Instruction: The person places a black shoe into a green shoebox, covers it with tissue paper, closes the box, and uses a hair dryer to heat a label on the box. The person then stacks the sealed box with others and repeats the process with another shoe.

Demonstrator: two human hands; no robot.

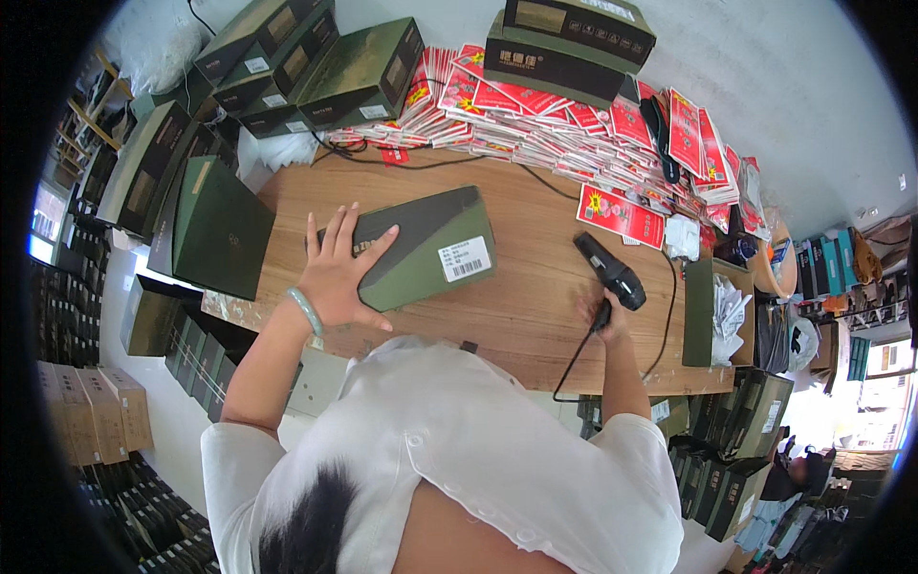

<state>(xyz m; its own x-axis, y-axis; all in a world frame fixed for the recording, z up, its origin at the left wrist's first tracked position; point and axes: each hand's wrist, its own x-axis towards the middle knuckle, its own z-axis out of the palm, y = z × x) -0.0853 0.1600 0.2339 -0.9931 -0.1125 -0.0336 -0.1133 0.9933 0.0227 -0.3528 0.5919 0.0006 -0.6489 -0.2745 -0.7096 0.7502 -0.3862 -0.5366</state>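
Observation:
A dark green and black shoebox-like carton (421,247) lies on its side on the wooden table, its white barcode label facing up. My left hand (342,256) rests on the carton's left end with fingers spread, a pale bangle on the wrist. To the right of the carton, my right hand (602,311) is closed round the handle of a black corded barcode scanner (612,273). The scanner's head points up and left, away from the carton's label. Its cable drops from the handle toward the table's front edge. Slight blur covers the right fingers.
Red-and-white printed cards (564,134) pile up along the table's back. Green cartons (368,77) are stacked at the back left, with an upright green carton (222,230) at the left edge. An open box of papers (729,316) stands at the right; black cables cross the tabletop (535,335).

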